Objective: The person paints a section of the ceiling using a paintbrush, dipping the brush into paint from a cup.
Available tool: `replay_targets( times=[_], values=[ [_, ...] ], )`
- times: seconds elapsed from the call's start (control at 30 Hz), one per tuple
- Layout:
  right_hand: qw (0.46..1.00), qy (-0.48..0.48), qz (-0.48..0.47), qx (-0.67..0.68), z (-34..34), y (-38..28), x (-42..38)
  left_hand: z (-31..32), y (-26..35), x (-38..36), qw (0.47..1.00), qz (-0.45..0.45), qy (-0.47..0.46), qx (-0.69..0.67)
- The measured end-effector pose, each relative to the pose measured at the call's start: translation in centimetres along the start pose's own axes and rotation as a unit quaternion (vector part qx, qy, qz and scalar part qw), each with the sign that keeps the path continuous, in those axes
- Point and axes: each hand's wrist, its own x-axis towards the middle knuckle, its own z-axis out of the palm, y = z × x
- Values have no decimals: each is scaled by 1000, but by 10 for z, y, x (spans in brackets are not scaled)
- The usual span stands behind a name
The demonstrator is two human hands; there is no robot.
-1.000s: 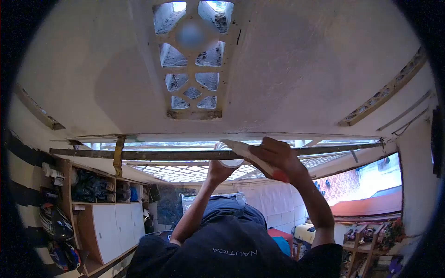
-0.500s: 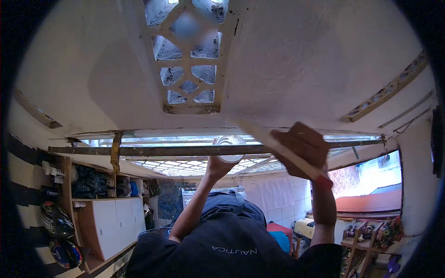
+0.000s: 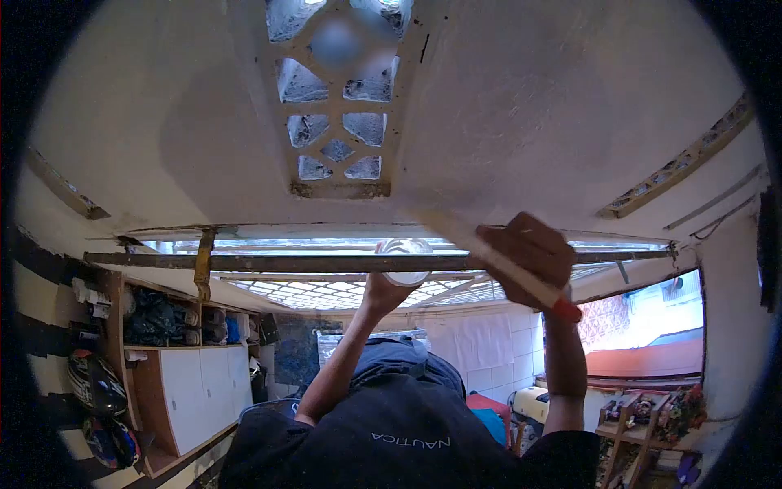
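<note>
My left hand (image 3: 381,295) is wrapped round a round, whitish open-topped container (image 3: 405,279) with white inside. A dark horizontal bar (image 3: 326,263) crosses in front of the container. Off to the right, my raised right hand (image 3: 531,254) grips a long, pale paintbrush (image 3: 521,279) by its handle, which ends in red. The brush slants up and left, and its blurred bristle end overlaps the lower part of the whitish wall (image 3: 505,147), just above the window opening.
A patterned vent block (image 3: 340,122) is set in the wall above. Behind the bar runs a window grille (image 3: 326,289). Low on the left stand a cabinet with white doors (image 3: 204,395) and helmets (image 3: 96,383). A wooden shelf (image 3: 635,428) with small items stands lower right.
The view has shifted slightly. My right hand and the paintbrush have moved a little up and left, the bristle end staying by the wall. The left hand keeps its hold on the container.
</note>
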Motion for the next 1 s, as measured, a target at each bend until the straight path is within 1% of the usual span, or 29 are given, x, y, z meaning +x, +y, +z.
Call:
replay_targets(
  times=[0.03, 0.07, 0.1, 0.13, 0.17, 0.2, 0.23, 0.27, 0.3, 0.33, 0.4, 0.47, 0.53, 0.57, 0.63, 0.67, 0.7, 0.77, 0.83, 0.87, 0.9, 0.97, 1.0],
  values=[
    [999, -17, 2, 34, 6, 0, -6, 0, -3, -1, 1000, 1, 0, 0],
    [999, -49, -22, 5, 18, 8, -19, -1, -6, -2, 1000, -7, -27, 9],
    [995, -95, 22, 37, 24, 5, -26, -1, -8, -2, 998, -15, -54, 18],
    [993, -102, 38, 53, 33, 5, -29, -1, -1, 0, 998, -28, -48, -14],
    [990, -109, 54, 69, 39, 6, -32, 0, -2, 0, 998, -28, -51, -14],
    [990, -108, 56, 68, 40, 9, -35, 0, -3, -1, 997, -46, -54, -19],
    [995, -87, 35, 42, 40, 14, -36, -1, -5, -1, 996, -64, -57, -23],
    [998, -66, 13, 18, 40, 17, -36, -1, -9, -2, 996, -65, -56, -23],
    [998, -66, 14, 19, 37, 17, -39, -1, -11, -2, 998, -44, -54, 5],
    [995, -93, 30, -9, 32, 17, -44, 0, -13, -2, 998, -24, -53, 33],
    [985, -149, 58, -62, 19, 15, -53, 1, -10, -1, 999, -12, -43, 22],
    [984, -153, 50, -70, 11, 14, -53, 0, -5, -1, 999, -2, -32, 13],
    [981, -163, 53, -88, 1, 10, -47, -1, -2, 1, 999, 29, -19, 29],
    [981, -164, 51, -86, -4, 7, -43, 0, 0, 2, 999, 28, -16, 30],
    [992, -82, 71, -59, -10, 3, -38, 1, 2, 2, 999, 24, 16, -19],
    [991, -72, 93, -64, -10, 4, -41, 1, 0, 2, 999, 24, 19, -19],
    [991, -72, 92, -64, -8, 5, -40, 0, -3, 2, 999, 31, 8, 4],
    [995, -39, 89, -5, 1, 5, -37, 0, -7, 2, 999, 41, -6, 27],
    [995, -56, 75, 18, 22, 5, -38, 1, -9, 1, 999, 22, -28, 15],
    [996, -52, 66, 33, 36, 5, -38, 2, -19, 0, 998, 31, -46, 5],
    [996, -49, 57, 48, 44, 6, -40, 3, -17, 1, 998, 34, -48, 3],
    [994, -66, 75, 41, 46, 12, -47, 4, -13, 1, 998, -27, -35, -36],
    [992, -84, 91, 38, 47, 13, -49, 1, -14, 2, 998, -3, -51, 21]
  ],
)
